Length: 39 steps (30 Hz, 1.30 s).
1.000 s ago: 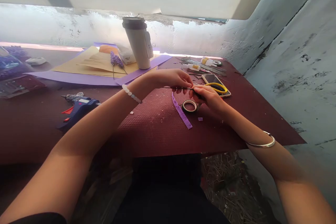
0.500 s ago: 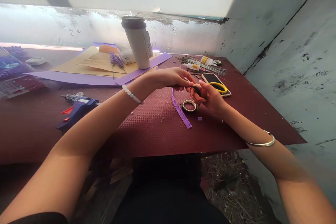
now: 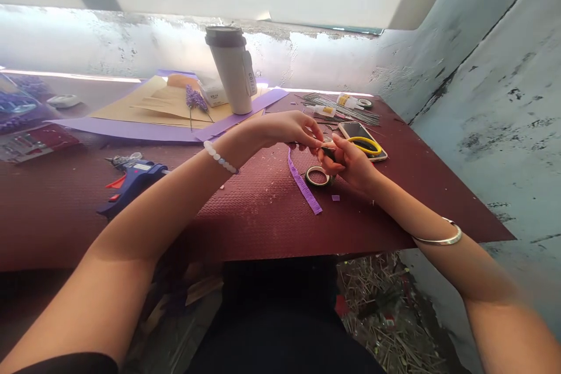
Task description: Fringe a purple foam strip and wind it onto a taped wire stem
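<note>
My left hand [image 3: 300,130] is closed in a pinch, its fingertips meeting those of my right hand; a thin dark piece shows between them, too small to name. Curled fingers of my right hand [image 3: 348,160] are wrapped round something dark, partly hidden. Yellow-handled scissors [image 3: 371,146] show just behind the right hand, over a phone [image 3: 357,133]. Below the hands, a purple crepe strip [image 3: 304,186] lies on the dark red table [image 3: 263,222], beside a roll of tape [image 3: 317,176]. A small purple scrap [image 3: 335,198] lies near the roll.
A lidded cup [image 3: 231,73] stands at the back by purple and tan paper [image 3: 144,105] with lavender-like flowers [image 3: 195,98]. A blue glue gun [image 3: 135,184] lies left. Wires [image 3: 342,106], glue bottles [image 3: 346,100] and another tape roll [image 3: 364,103] are at back right.
The view has shifted slightly, so the table things appear a little further right. Both hands remain together, with only a small change at the fingertips.
</note>
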Each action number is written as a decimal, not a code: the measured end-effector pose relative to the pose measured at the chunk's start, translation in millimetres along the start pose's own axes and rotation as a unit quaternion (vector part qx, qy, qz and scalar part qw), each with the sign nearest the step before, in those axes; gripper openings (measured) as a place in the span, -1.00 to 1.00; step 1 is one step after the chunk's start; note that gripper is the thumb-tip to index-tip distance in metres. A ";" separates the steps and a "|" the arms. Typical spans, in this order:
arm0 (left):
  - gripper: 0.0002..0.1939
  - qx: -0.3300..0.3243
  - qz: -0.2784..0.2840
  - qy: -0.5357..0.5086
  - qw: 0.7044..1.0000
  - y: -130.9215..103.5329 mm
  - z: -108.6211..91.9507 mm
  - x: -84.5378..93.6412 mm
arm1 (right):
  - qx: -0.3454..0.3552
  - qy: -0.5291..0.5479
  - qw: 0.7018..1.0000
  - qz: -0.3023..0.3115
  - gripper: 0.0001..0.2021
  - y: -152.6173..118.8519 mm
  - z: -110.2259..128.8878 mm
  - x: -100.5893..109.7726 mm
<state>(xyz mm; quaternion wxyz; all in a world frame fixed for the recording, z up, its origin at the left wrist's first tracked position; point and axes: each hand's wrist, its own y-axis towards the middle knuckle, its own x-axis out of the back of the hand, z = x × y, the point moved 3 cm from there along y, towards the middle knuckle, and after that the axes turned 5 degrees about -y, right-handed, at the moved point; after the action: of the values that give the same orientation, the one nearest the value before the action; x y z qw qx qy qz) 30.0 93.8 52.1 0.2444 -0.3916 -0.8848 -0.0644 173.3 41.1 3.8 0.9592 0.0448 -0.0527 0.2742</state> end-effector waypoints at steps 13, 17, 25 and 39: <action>-0.85 0.020 0.028 0.033 0.999 -0.6 4.8 1.2 | -0.030 -0.005 0.999 0.039 -0.53 -1.0 0.6 -5.9; -0.72 0.046 0.042 0.038 0.997 -3.5 0.9 0.5 | -0.035 0.003 0.999 0.035 -0.56 -2.7 1.0 -6.0; -0.79 -0.031 0.060 -0.022 0.998 1.6 7.2 4.7 | 0.012 0.066 0.996 -0.054 -0.74 -4.1 9.9 -1.0; -0.81 -0.016 0.013 0.008 1.000 2.3 6.5 3.4 | 0.079 -0.011 0.991 -0.104 -0.69 -1.7 8.3 1.6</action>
<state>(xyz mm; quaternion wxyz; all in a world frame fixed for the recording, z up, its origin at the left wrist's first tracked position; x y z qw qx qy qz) 27.2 99.6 48.0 0.2459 -0.4069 -0.8762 -0.0787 174.9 39.6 12.1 0.9752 0.1287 -0.0365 0.1760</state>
